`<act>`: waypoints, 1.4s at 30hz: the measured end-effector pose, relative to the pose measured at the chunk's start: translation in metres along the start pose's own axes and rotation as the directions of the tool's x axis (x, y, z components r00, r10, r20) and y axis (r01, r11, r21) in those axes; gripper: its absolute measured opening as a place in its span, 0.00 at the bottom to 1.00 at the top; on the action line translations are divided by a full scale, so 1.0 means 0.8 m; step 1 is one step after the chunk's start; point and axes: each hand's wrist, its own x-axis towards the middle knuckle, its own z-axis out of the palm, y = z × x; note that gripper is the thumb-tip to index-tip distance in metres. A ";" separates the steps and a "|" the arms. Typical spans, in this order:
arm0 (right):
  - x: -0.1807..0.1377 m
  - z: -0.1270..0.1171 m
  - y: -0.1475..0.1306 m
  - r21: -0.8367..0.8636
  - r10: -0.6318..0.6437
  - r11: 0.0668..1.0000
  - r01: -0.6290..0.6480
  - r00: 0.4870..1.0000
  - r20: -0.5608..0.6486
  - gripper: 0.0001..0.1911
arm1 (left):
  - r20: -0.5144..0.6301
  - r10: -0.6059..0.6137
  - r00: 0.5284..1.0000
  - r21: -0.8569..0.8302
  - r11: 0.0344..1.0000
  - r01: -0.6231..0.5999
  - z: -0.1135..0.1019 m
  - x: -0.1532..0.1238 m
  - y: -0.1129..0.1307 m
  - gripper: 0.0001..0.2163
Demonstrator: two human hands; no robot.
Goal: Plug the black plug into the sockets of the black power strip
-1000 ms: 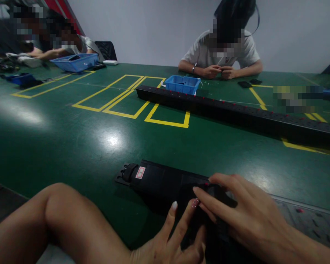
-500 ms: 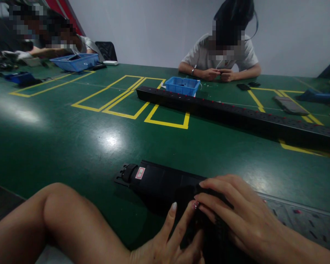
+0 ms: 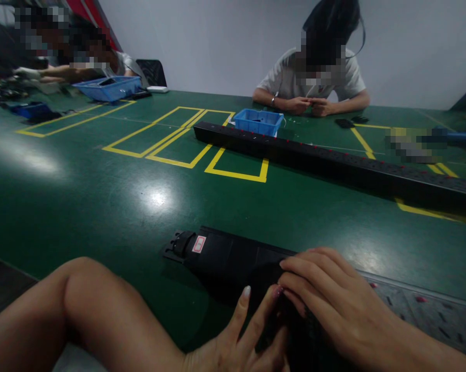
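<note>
A long black power strip (image 3: 225, 258) lies on the green table (image 3: 101, 196) right in front of me, its end cap with a small red-and-white label pointing left. My left hand (image 3: 248, 336) rests at its near side with fingers stretched out against the black housing. My right hand (image 3: 333, 305) lies over the top of the strip, its fingers curled and pressed down on the housing beside the left fingertips. What sits under the right fingers is hidden. The strip runs on to the right (image 3: 430, 310) with red buttons and sockets.
A second long black power strip (image 3: 333, 163) lies across the middle of the table. A blue bin (image 3: 258, 120) stands behind it, a larger blue tray (image 3: 106, 88) at far left. A person (image 3: 314, 77) sits opposite; others work at far left. Yellow tape marks the table.
My right hand's fingers have curled in and drawn down onto the strip, closing the gap to my left fingertips. My left hand has barely moved.
</note>
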 end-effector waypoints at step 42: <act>0.004 -0.002 -0.001 -0.028 0.123 0.992 -0.124 0.992 -0.039 0.09 | 0.001 0.044 0.999 0.039 0.998 -0.044 -0.002 0.003 -0.002 0.10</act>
